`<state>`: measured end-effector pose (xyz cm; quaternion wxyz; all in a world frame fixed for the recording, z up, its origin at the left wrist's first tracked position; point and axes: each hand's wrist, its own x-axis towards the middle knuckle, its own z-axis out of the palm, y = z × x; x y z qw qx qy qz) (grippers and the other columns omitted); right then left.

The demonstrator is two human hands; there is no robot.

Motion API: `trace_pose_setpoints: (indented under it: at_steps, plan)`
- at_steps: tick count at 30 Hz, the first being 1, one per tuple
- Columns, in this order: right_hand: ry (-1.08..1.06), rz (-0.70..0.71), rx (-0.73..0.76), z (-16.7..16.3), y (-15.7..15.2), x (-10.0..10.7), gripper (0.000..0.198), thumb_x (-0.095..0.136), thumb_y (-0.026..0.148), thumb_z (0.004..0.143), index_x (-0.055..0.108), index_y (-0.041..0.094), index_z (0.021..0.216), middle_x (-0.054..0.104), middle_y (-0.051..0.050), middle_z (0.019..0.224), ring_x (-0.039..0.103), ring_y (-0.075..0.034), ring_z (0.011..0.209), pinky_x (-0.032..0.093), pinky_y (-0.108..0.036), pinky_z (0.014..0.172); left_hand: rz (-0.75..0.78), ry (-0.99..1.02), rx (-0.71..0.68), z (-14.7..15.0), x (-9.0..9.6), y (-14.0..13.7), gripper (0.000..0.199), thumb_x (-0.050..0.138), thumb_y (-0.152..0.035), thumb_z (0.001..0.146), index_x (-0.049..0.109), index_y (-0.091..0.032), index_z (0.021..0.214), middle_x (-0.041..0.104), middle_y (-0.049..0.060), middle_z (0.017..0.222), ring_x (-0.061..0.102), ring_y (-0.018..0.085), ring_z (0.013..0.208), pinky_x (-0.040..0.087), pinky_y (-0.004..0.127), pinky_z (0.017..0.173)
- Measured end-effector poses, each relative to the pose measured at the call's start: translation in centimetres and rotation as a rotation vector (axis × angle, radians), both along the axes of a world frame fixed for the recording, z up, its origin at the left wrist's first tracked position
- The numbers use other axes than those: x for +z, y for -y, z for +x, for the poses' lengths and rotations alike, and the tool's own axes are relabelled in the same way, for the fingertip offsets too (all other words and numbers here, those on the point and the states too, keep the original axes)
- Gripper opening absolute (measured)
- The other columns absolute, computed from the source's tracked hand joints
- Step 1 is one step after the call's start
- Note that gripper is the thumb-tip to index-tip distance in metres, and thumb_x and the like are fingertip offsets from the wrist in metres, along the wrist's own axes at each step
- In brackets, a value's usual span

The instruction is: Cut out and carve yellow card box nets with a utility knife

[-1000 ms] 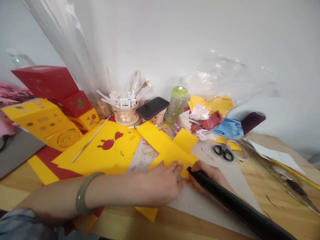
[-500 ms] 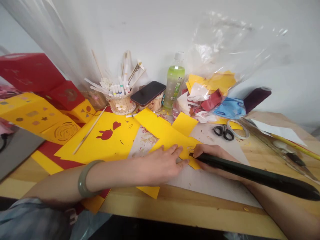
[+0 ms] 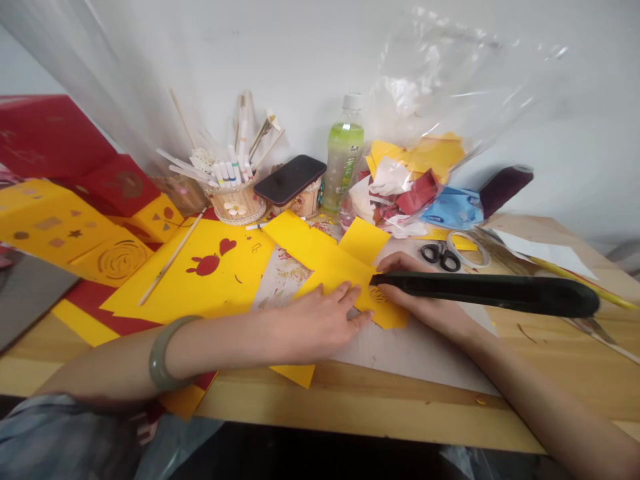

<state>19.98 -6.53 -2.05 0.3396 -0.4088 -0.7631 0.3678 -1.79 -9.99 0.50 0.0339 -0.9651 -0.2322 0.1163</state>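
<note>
My left hand [image 3: 323,325] lies flat on a folded sheet of yellow paper [image 3: 333,257], fingers spread, pressing it down. A black utility knife [image 3: 490,291] is pinched in my right hand [image 3: 415,300]; its narrow end points left onto the paper, and I cannot make out a blade. Close to that end, a spiral of fine curved lines [image 3: 380,295] shows on the paper. Beneath lies a worn pale board [image 3: 420,357]. To the left, a larger yellow sheet [image 3: 165,293] has rabbit-head and heart openings with red showing through.
Black-handled scissors [image 3: 440,257] and a tape roll [image 3: 470,249] lie right. Behind stand a pen basket [image 3: 235,203], a phone [image 3: 291,179], a green drink bottle [image 3: 344,157] and a clear bag [image 3: 415,167] of paper scraps. Red and yellow paper boxes [image 3: 75,233] stand left; a thin stick [image 3: 173,257] lies nearby.
The knife has swung so that its far end points more straight right and sits higher. My right hand has turned and shifted up, uncovering more of the spiral. My left hand stays on the paper.
</note>
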Motion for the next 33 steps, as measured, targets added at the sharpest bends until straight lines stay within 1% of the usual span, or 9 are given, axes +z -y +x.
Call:
trace_pose_setpoints:
  at_steps: [2,5,11,16,21,23,28,33]
  plan:
    - [0.022,0.001,0.047,-0.16,-0.05,-0.30,0.011,0.062,0.028,0.083,0.057,0.022,0.091,0.061,-0.001,0.087,0.058,-0.017,0.081,0.046,-0.028,0.073,0.006,-0.004,-0.006,-0.01,-0.04,0.02,0.048,0.035,-0.010,0.092,0.033,-0.008,0.140,0.034,0.028,0.143,0.037,0.036,0.132,0.047,0.048,0.093]
    - [0.044,0.005,0.077,-0.12,-0.04,-0.61,0.008,0.061,0.027,0.085,0.056,0.023,0.090,0.060,0.000,0.085,0.057,-0.015,0.079,0.046,-0.026,0.071,0.008,-0.012,-0.010,-0.03,-0.15,0.01,0.049,0.036,-0.009,0.091,0.032,-0.007,0.140,0.032,0.029,0.143,0.037,0.037,0.132,0.047,0.048,0.092]
    - [0.070,0.024,0.054,-0.18,0.11,-0.57,0.009,0.061,0.029,0.084,0.057,0.022,0.089,0.061,0.000,0.085,0.058,-0.015,0.078,0.046,-0.026,0.069,0.030,0.011,-0.013,-0.08,-0.44,-0.09,0.047,0.031,-0.009,0.093,0.034,-0.007,0.140,0.035,0.029,0.141,0.036,0.037,0.132,0.050,0.046,0.088]
    - [0.108,0.027,0.031,-0.29,0.29,-0.49,0.010,0.060,0.031,0.084,0.057,0.022,0.088,0.062,0.001,0.083,0.058,-0.015,0.074,0.045,-0.025,0.065,0.040,0.014,-0.014,-0.08,-0.52,-0.03,0.046,0.032,-0.011,0.093,0.034,-0.007,0.140,0.035,0.028,0.142,0.037,0.036,0.132,0.051,0.045,0.088]
    - [0.147,0.031,0.010,-0.31,0.40,-0.61,0.009,0.060,0.029,0.083,0.056,0.022,0.086,0.062,0.000,0.080,0.057,-0.015,0.072,0.045,-0.026,0.064,0.045,0.018,-0.001,0.03,-0.35,0.03,0.045,0.038,-0.011,0.093,0.037,-0.009,0.138,0.037,0.026,0.142,0.038,0.034,0.132,0.050,0.044,0.090]
    - [0.152,0.035,0.021,-0.22,0.30,-0.61,0.009,0.060,0.029,0.083,0.056,0.022,0.086,0.062,0.000,0.082,0.057,-0.015,0.073,0.046,-0.026,0.066,0.034,0.007,0.008,0.10,-0.22,0.03,0.045,0.038,-0.011,0.093,0.037,-0.009,0.138,0.037,0.026,0.142,0.038,0.033,0.132,0.050,0.043,0.090]
    - [0.166,0.007,0.108,0.21,-0.27,-0.40,0.011,0.060,0.033,0.084,0.058,0.023,0.089,0.064,-0.001,0.087,0.060,-0.018,0.079,0.047,-0.029,0.071,0.008,-0.001,0.004,0.12,0.02,-0.01,0.047,0.038,-0.009,0.091,0.037,-0.008,0.138,0.036,0.026,0.142,0.038,0.035,0.132,0.050,0.045,0.090]
    - [0.195,0.006,0.086,0.23,-0.42,-0.30,0.012,0.059,0.035,0.084,0.056,0.024,0.087,0.064,-0.001,0.085,0.060,-0.019,0.078,0.047,-0.030,0.069,-0.004,0.043,0.003,0.00,-0.11,-0.08,0.044,0.039,-0.008,0.091,0.040,-0.007,0.135,0.038,0.028,0.140,0.040,0.035,0.130,0.050,0.046,0.090]
